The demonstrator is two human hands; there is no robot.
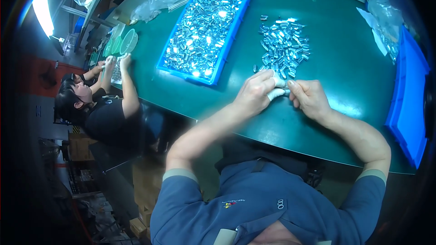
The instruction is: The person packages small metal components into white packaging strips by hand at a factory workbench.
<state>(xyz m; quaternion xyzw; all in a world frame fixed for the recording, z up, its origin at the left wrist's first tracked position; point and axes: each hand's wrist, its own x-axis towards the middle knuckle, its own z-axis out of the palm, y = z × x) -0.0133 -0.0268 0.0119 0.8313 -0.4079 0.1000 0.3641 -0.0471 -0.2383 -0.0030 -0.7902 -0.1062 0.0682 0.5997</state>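
Close together over the near part of the green table, my hands meet just below a loose pile of small silvery metal parts (285, 47). White coverings wrap some fingertips of my left hand (258, 91), whose fingers are closed. My right hand (312, 99) is bare and pinched, its thumb and forefinger almost touching the left fingertips. A slim shiny sliver shows between the two hands, but the fingers hide most of it and its kind cannot be made out. One small metal part (255, 68) lies by itself beside my left hand.
A blue tray (213, 81) full of similar metal parts lies left of the pile on the green table (336, 27). Another blue tray (408, 104) stands at the right edge, near plastic bags (385, 16). Co-workers (97, 109) work at the left beside translucent bowls (129, 41).
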